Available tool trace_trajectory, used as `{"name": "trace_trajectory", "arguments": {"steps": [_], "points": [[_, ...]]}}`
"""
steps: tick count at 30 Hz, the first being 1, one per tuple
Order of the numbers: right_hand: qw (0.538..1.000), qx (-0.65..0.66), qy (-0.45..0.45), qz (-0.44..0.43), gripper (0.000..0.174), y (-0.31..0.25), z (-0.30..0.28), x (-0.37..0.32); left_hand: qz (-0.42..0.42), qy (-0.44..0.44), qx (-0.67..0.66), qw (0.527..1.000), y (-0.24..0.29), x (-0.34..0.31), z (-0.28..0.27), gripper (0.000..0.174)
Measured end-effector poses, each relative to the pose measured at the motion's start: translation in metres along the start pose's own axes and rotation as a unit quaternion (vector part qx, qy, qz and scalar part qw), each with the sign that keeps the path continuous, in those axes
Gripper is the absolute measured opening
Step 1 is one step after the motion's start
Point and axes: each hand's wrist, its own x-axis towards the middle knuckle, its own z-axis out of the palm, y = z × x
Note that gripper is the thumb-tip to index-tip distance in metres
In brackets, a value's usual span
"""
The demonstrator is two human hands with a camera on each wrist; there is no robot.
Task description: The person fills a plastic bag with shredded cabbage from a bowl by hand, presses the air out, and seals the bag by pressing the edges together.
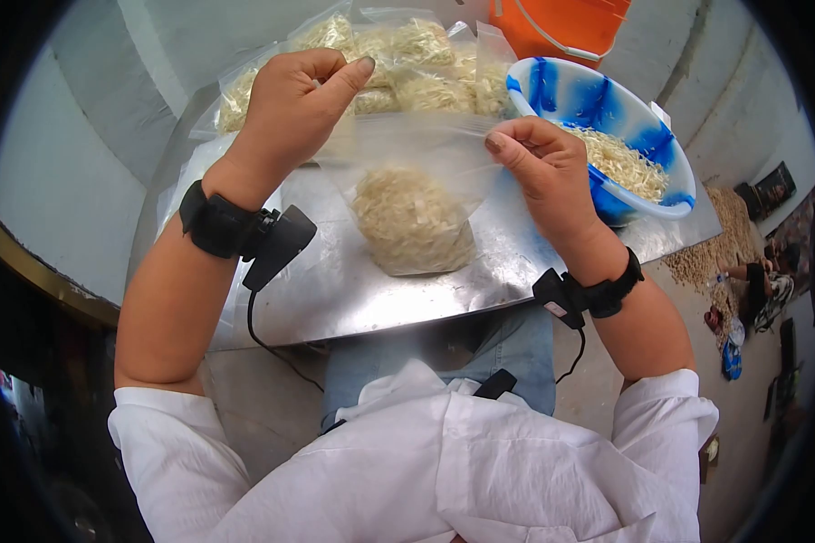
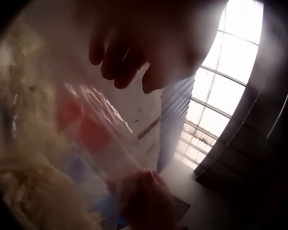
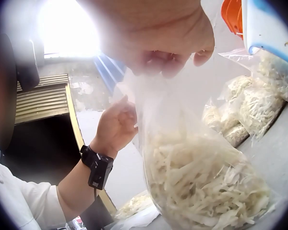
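A clear plastic bag (image 1: pixel 415 222), its lower part filled with pale shredded strips, is upright over the metal tabletop (image 1: pixel 335 303). My right hand (image 1: pixel 550 170) pinches its upper right corner between thumb and fingers. Off the bag's upper left side, my left hand (image 1: pixel 292 104) is raised with thumb extended and fingers loosely bent, nothing between them. In the right wrist view the left hand (image 3: pixel 116 125) appears beside the bag's upper part, and the strips (image 3: pixel 206 187) show through the plastic. The left wrist view is dim and blurred.
Several filled bags (image 1: pixel 421 43) lie at the back of the table. A blue and white basin (image 1: pixel 682 192) with more loose strips stands at the right, an orange bucket (image 1: pixel 561 27) behind it. On the floor at far right, a pile of small brownish pieces (image 1: pixel 724 231) lies near scattered belongings.
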Motion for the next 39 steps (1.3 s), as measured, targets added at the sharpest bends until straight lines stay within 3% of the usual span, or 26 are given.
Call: {"name": "trace_trajectory", "arguments": {"steps": [4,6,10,11,13,25,39], "points": [[1.000,0.000,-0.001,0.006,0.015,0.000,0.000,0.000,0.084,0.059,0.068,0.992,0.011,-0.003,0.011,0.014],[1.000,-0.001,-0.002,0.005,0.015,0.001,0.000,0.000,0.182,0.051,0.008,0.982,0.013,-0.004,0.016,0.011],[1.000,0.008,-0.008,0.000,0.015,0.001,0.000,0.000,0.245,-0.006,0.074,0.967,0.029,-0.011,0.025,0.015],[1.000,0.014,-0.010,-0.002,0.015,0.001,0.001,0.000,0.245,-0.007,0.074,0.967,0.028,-0.011,0.026,0.015],[1.000,0.014,-0.012,0.000,0.015,0.002,0.000,-0.001,0.153,-0.075,0.067,0.983,0.025,-0.009,0.030,0.012],[1.000,-0.010,-0.004,-0.011,0.015,-0.001,0.002,-0.001,0.086,-0.110,0.005,0.990,0.021,-0.009,0.025,0.010],[1.000,-0.014,-0.002,-0.016,0.013,0.002,0.001,0.004,0.065,-0.114,0.006,0.991,0.000,-0.018,0.002,0.006]]}}
